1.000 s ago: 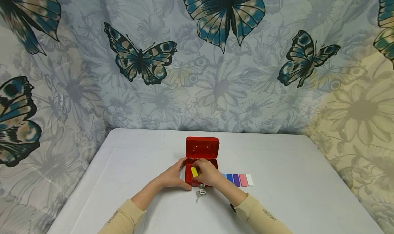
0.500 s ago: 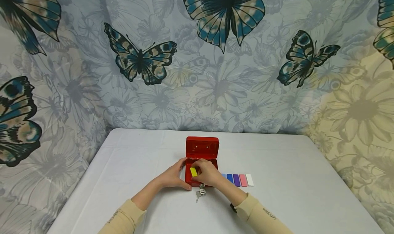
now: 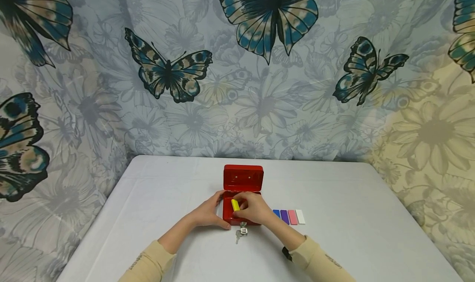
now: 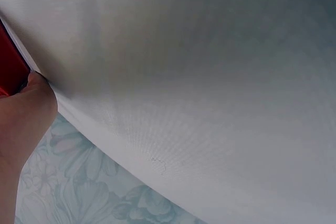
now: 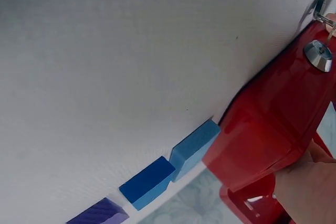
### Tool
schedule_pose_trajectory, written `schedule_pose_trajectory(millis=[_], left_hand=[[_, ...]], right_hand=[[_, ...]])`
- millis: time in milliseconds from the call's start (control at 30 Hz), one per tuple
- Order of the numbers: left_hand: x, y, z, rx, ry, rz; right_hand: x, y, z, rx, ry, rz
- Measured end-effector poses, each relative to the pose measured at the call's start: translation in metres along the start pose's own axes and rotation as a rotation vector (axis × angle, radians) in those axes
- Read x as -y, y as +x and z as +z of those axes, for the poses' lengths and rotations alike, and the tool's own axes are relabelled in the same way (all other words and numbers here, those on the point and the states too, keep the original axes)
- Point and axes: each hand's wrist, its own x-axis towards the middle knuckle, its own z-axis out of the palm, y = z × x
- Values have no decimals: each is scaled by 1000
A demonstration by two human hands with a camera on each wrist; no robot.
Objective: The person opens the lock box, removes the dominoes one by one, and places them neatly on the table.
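A small red cash box (image 3: 231, 221) stands on the table with its lid (image 3: 243, 177) raised. My left hand (image 3: 208, 213) holds the box's left side, its thumb at the front corner and its fingers along the far part of that side. Over the inside of the box, my right hand (image 3: 254, 208) pinches a yellow block (image 3: 235, 205) between thumb and fingers. That block stands tilted, and whether it touches the box floor is hidden. At the front, a lock (image 3: 243, 228) carries keys (image 3: 238, 236). In the right wrist view, the right hand (image 5: 310, 190) reaches over the box wall (image 5: 268, 124).
Right of the box lies a row of blocks: light blue (image 5: 194, 150), dark blue (image 3: 276, 213), purple (image 3: 284, 217), pink (image 3: 292, 217) and white (image 3: 300, 217). A white cloth covers the table (image 3: 178, 175). Butterfly-printed fabric (image 3: 259, 109) hangs behind it.
My right hand and forearm have shifted slightly right, and the yellow block has moved a little right with them. The forearm now covers the light blue block in the head view. My left hand stays put.
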Motion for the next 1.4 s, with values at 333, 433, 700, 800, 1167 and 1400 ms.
schedule_pose_trajectory(millis=[333, 433, 700, 800, 1167, 1400], left_hand=[[1, 1, 0, 3, 1, 2], [0, 1, 0, 0, 1, -1], [-1, 1, 0, -9, 8, -17], [0, 2, 1, -9, 5, -21], [1, 2, 1, -14, -4, -23], [0, 1, 2, -21, 0, -14]], right_hand=[[-4, -8, -4, -19, 171, 88], [-4, -11, -6, -15, 236, 122], [-3, -20, -14, -5, 467, 230], [-2, -23, -16, -8, 526, 242], [-9, -35, -24, 3, 669, 276], [-17, -49, -32, -13, 712, 308]])
